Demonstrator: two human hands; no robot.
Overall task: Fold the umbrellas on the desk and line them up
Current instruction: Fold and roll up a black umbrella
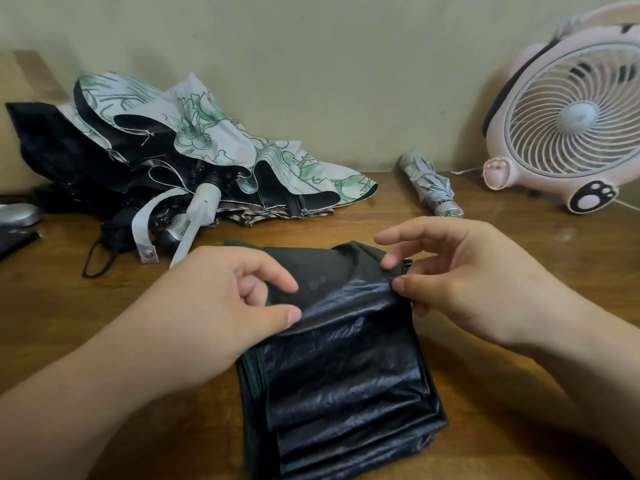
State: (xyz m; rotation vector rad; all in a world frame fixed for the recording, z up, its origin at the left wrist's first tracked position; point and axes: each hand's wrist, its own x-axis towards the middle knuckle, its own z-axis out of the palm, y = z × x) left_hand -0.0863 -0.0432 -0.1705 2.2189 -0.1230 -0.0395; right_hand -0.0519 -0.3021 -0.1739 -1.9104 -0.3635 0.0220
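A black umbrella [343,368] lies collapsed on the wooden desk [519,258] in front of me, its shiny panels stacked in flat pleats. My left hand [221,299] pinches the fabric's upper left edge between thumb and fingers. My right hand [460,271] pinches the upper right edge near a small metal rib tip. At the back left, a white umbrella with green flowers [214,133] lies loose and unfolded, its white handle [204,206] and strap pointing toward me. A small grey umbrella [429,185] lies folded at the back right.
A pink desk fan [568,112] stands at the back right against the wall, its cord trailing on the desk. More dark umbrella fabric [52,147] is heaped at the far left beside a silver object [19,214]. A black wrist loop [100,254] lies near the heap.
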